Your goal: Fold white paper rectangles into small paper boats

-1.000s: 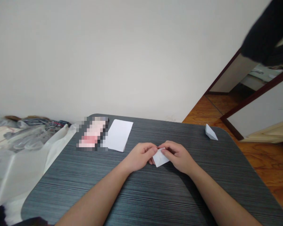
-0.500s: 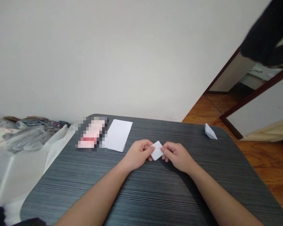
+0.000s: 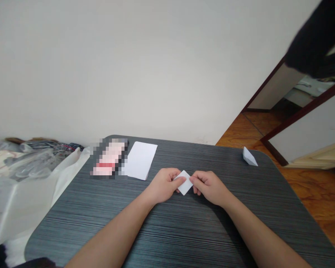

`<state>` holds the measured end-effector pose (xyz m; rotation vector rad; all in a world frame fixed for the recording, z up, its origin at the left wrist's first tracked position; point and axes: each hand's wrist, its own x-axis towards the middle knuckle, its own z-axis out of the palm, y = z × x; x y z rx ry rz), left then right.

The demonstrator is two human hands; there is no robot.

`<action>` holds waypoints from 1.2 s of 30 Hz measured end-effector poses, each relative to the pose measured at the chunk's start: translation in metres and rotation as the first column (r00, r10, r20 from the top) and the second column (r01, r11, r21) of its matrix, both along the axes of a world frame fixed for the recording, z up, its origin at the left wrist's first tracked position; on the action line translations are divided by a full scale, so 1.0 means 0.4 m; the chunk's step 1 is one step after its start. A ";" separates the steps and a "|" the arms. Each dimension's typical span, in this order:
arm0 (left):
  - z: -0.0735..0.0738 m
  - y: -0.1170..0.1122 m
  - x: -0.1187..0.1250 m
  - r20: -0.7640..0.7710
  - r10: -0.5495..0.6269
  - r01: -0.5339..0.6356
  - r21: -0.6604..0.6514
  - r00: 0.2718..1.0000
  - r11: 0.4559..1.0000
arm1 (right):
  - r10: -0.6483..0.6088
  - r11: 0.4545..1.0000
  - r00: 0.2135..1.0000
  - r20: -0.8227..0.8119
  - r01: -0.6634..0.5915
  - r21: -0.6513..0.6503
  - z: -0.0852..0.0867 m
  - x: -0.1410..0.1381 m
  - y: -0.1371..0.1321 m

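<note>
A small piece of folded white paper [image 3: 186, 186], diamond-shaped from above, is held between my two hands over the dark table. My left hand [image 3: 165, 186] pinches its left side, with the thumb lying across the top face. At the right corner, my right hand [image 3: 207, 186] grips the paper between thumb and curled fingers. The underside of the paper and some fingertips are hidden.
White paper sheets [image 3: 142, 160] lie at the table's back left, beside a pixelated pinkish item [image 3: 109, 158]. A folded paper boat [image 3: 249, 157] sits at the back right. The dark table [image 3: 184, 230] meets a white wall; plastic-wrapped bundles [image 3: 39, 160] are to the left.
The folded paper and both hands have shifted slightly down. My left thumb has slid farther over the paper's face.
</note>
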<state>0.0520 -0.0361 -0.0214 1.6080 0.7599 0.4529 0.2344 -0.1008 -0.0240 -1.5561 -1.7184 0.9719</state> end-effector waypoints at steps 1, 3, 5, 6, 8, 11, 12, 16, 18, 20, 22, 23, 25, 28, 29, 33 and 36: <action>0.000 0.001 0.000 -0.001 0.004 -0.004 0.001 1.000 1.000 | 0.001 1.000 1.000 0.007 -0.001 0.009 0.001 0.001 0.000; -0.001 0.001 0.000 -0.002 0.008 -0.008 0.001 1.000 1.000 | 0.005 1.000 1.000 0.017 -0.006 0.018 0.002 0.003 -0.001; 0.000 0.001 0.000 0.008 -0.009 0.009 -0.012 1.000 1.000 | 0.010 1.000 1.000 0.022 -0.011 0.015 0.003 0.003 -0.002; 0.001 0.001 0.000 0.016 -0.024 0.024 -0.023 1.000 0.999 | 0.014 1.000 1.000 0.022 -0.014 0.008 0.004 0.002 -0.002; 0.002 0.001 0.000 0.029 -0.045 0.046 -0.044 0.999 0.998 | 0.022 1.000 1.000 0.022 -0.022 -0.004 0.004 0.000 -0.003; 0.001 0.002 -0.001 0.038 -0.042 0.045 -0.072 0.998 0.996 | 0.034 0.999 0.999 0.011 -0.034 0.006 0.006 -0.002 -0.003; 0.001 0.003 -0.001 0.045 -0.033 0.037 -0.085 0.998 0.996 | 0.035 0.999 0.999 -0.001 -0.035 0.018 0.007 -0.001 -0.004; 0.001 0.008 -0.001 0.092 0.013 0.000 -0.142 0.996 0.990 | 0.023 0.992 1.000 -0.020 -0.020 0.127 0.009 0.009 -0.010; 0.004 0.008 0.000 0.114 0.026 -0.007 -0.161 0.993 0.987 | 0.032 0.981 0.999 -0.027 -0.027 0.193 0.006 0.014 -0.013; 0.008 0.008 0.002 0.134 0.025 -0.002 -0.173 0.991 0.985 | 0.073 0.967 0.996 -0.048 -0.059 0.246 0.001 0.018 -0.015; 0.011 0.007 0.003 0.144 0.026 0.000 -0.178 0.989 0.984 | 0.128 0.953 0.991 -0.047 -0.109 0.283 -0.003 0.020 -0.013; 0.012 0.006 0.003 0.144 0.029 -0.002 -0.178 0.989 0.984 | 0.155 0.945 0.987 -0.034 -0.138 0.296 -0.004 0.020 -0.011; 0.015 0.006 0.004 0.136 0.034 -0.009 -0.178 0.990 0.984 | 0.191 0.933 0.982 0.003 -0.182 0.312 -0.005 0.021 -0.007; 0.018 0.006 0.004 0.131 0.031 -0.007 -0.186 0.991 0.983 | 0.200 0.916 0.978 0.053 -0.206 0.345 -0.004 0.023 -0.003; 0.019 0.006 0.004 0.129 0.029 -0.004 -0.190 0.991 0.982 | 0.199 0.911 0.978 0.064 -0.209 0.355 -0.004 0.023 -0.002; 0.018 0.005 0.001 0.125 0.020 0.005 -0.201 0.992 0.980 | 0.201 0.906 0.976 0.082 -0.217 0.363 -0.004 0.024 -0.001; 0.015 0.005 0.000 0.116 0.021 0.001 -0.184 0.993 0.983 | 0.195 0.909 0.977 0.086 -0.213 0.359 -0.004 0.024 -0.001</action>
